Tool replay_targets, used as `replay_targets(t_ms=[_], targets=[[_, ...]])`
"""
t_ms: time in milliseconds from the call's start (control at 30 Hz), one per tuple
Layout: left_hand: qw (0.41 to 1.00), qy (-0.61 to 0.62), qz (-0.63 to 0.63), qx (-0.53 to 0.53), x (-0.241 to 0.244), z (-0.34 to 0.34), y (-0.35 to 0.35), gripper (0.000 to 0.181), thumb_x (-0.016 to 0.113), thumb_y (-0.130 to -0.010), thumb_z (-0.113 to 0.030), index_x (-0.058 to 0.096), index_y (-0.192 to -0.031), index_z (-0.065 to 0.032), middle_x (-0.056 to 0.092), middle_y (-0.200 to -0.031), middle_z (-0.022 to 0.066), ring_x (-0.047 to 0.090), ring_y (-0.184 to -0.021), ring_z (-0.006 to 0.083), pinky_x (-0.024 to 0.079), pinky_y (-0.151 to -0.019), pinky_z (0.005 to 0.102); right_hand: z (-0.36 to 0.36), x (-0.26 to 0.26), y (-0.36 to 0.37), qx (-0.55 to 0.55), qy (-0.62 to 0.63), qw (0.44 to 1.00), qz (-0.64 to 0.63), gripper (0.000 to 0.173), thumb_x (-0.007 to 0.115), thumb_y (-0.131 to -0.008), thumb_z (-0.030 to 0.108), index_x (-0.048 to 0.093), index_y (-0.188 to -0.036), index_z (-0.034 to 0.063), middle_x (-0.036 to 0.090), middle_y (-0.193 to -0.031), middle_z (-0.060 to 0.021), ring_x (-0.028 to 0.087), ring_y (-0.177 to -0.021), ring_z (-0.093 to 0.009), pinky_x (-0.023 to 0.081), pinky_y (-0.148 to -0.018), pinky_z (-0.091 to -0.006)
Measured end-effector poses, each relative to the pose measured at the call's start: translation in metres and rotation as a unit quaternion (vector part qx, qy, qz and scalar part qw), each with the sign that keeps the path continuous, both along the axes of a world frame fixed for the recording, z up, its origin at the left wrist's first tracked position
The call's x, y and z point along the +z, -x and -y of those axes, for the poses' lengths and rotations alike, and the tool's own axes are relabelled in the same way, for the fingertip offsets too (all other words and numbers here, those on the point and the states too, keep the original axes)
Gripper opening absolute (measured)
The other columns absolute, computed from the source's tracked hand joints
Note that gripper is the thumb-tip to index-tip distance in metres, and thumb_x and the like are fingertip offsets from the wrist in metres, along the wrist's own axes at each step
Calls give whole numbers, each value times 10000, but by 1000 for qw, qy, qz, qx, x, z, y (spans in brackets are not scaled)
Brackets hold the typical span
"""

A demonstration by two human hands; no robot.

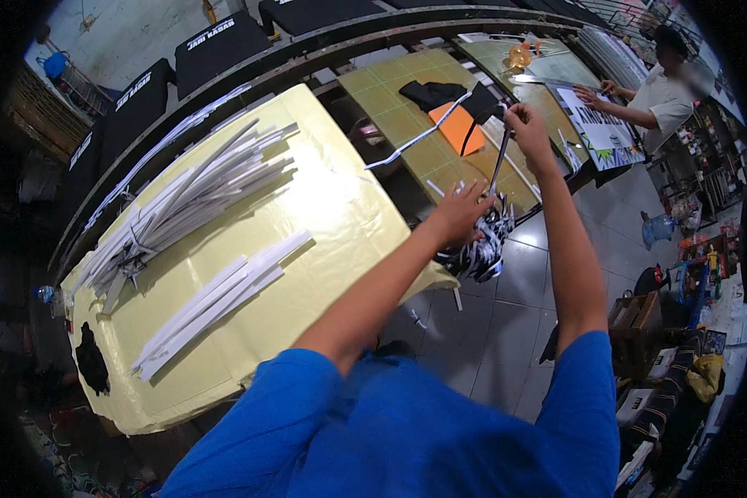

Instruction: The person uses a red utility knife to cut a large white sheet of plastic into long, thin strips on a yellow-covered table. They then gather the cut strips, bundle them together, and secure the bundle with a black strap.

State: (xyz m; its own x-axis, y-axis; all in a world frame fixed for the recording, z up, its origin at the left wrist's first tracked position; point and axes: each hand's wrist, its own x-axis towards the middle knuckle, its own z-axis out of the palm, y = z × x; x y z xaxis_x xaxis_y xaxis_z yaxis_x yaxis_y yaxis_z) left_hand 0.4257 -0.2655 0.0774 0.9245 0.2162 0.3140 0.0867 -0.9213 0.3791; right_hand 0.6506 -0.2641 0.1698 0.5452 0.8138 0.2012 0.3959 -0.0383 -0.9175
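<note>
Pinched between the fingers of my right hand (524, 132) is the upper end of a thin dark strip (502, 159), which runs down toward my left hand. My left hand (462, 210) lies spread on a tangled bundle of black and white strips (482, 252) at the table's corner; whether its fingers grip anything cannot be told. A bent white strip with dark marks (411, 142) lies left of my right hand, near an orange sheet (454, 127) and a black cloth (426, 96). On the yellow-covered table are a large tied bundle of pale strips (205, 187) and a smaller loose pile of white strips (224, 299).
A co-worker (660, 93) handles a printed sheet (604, 127) with a metal ruler (548, 79) beside it, at the upper right. Black printed shirts (221, 42) lie along the far rack. A wooden crate (638, 327) and a water bottle (658, 229) stand at the right.
</note>
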Motion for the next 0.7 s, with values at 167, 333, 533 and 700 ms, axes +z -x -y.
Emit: replay_targets(t_ms=[167,333,533,700], targets=[[999,20,6,33,-34,3,-31,665,699,-775,-348,435,-1317,-67,427,-1362,217,385,-1303,358,280,-1094,482,15,-25,-11,-45,-31,991,121,182,656,-860,153,580,-929,2,601,-758,-70,567,-656,-137,471,-642,-292],[975,51,76,203,-37,-82,10,449,711,-741,-256,566,-1113,-49,587,-1127,155,510,-1119,317,413,-918,446,35,-80,-8,-12,112,974,196,227,654,-845,190,644,-948,-12,669,-841,-159,650,-754,-261,492,-702,-361],[948,-103,-125,273,-50,-155,46,248,688,-747,-261,675,-912,-75,618,-994,133,567,-961,309,429,-888,426,48,-109,9,75,288,931,212,200,629,-824,163,682,-923,-2,684,-899,-200,664,-834,-339,501,-755,-407],[943,-52,-174,280,-46,-168,36,174,629,-788,-242,708,-850,-99,671,-870,129,627,-905,318,483,-809,441,52,-109,9,-29,199,937,285,194,654,-812,166,685,-945,28,663,-953,-180,637,-904,-339,485,-819,-417]])
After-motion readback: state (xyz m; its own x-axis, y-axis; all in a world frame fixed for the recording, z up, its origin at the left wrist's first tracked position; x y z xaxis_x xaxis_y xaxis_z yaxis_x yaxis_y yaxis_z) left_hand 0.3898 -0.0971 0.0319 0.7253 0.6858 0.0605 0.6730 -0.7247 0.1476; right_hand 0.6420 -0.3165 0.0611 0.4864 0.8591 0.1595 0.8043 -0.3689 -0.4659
